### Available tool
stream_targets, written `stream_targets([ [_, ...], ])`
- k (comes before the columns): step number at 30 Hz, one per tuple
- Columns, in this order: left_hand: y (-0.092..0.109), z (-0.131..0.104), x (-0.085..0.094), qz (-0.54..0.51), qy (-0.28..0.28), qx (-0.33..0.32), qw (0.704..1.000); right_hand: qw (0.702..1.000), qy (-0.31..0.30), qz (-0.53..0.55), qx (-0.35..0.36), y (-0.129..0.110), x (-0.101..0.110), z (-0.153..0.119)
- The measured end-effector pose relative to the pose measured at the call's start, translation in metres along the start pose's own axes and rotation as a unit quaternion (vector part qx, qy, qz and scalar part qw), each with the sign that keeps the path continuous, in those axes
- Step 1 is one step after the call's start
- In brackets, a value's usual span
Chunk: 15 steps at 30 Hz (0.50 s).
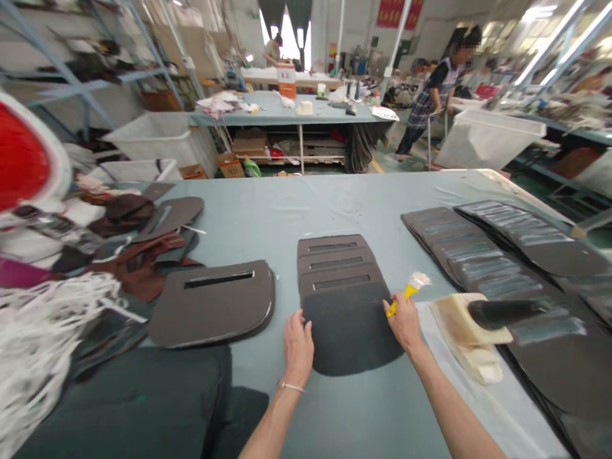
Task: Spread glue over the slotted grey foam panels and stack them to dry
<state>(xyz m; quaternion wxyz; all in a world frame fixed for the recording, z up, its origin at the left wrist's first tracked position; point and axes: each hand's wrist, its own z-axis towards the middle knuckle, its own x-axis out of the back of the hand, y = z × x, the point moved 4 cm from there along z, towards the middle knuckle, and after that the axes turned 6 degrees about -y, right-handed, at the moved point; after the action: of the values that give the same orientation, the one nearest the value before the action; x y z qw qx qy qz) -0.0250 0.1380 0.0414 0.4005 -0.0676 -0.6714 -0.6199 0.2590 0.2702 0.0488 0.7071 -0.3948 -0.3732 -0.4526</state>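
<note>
A black rounded panel (354, 328) lies in front of me, over the near end of overlapping dark grey slotted pieces (337, 258). My left hand (299, 347) is at the panel's left edge, fingers bent and closed on that edge. At the opposite edge, my right hand (405, 322) is closed around a yellow-handled paintbrush (407, 294), its pale bristles pointing up and away; its fingertips also touch the panel. To the right stands a cream, glue-stained container (449, 322) with a dark cylindrical part (507, 312) across it.
Slotted grey panels (215, 303) are stacked at left, beside black material (129, 401) and white cords (52, 344). Overlapping panels with shiny streaks (482, 255) cover the right side. Beyond the blue-green table (248, 210), a person (433, 95) stands by a white bin (488, 140).
</note>
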Motion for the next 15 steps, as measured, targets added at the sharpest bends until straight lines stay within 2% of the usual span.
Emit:
stream_targets([
  [3, 0.002, -0.024, 0.022, -0.029, -0.089, 0.060, 0.994, 0.999, 0.033, 0.003, 0.040, -0.029, 0.014, 0.001],
  [5, 0.000, -0.052, 0.032, -0.022, -0.125, 0.074, 0.989, 0.997, 0.040, 0.022, 0.063, -0.056, 0.021, 0.003],
  [7, -0.005, -0.088, 0.031, -0.017, -0.191, 0.060, 0.980, 0.993, 0.033, 0.059, 0.097, -0.091, 0.028, 0.006],
  [8, -0.008, -0.105, 0.028, -0.019, -0.232, 0.048, 0.971, 0.990, 0.027, 0.085, 0.113, -0.111, 0.033, 0.007],
  [10, -0.013, -0.134, 0.020, -0.032, -0.384, -0.002, 0.923, 0.980, 0.017, 0.148, 0.132, -0.153, 0.042, 0.008],
  [12, -0.020, -0.140, 0.037, -0.015, -0.396, -0.055, 0.917, 0.964, 0.003, 0.227, 0.140, -0.200, 0.050, 0.009],
  [14, -0.028, -0.122, 0.074, -0.002, -0.344, -0.104, 0.933, 0.933, -0.021, 0.332, 0.140, -0.250, 0.055, 0.009],
  [15, -0.035, -0.107, 0.100, 0.004, -0.286, -0.111, 0.952, 0.910, -0.032, 0.391, 0.134, -0.278, 0.056, 0.009],
])
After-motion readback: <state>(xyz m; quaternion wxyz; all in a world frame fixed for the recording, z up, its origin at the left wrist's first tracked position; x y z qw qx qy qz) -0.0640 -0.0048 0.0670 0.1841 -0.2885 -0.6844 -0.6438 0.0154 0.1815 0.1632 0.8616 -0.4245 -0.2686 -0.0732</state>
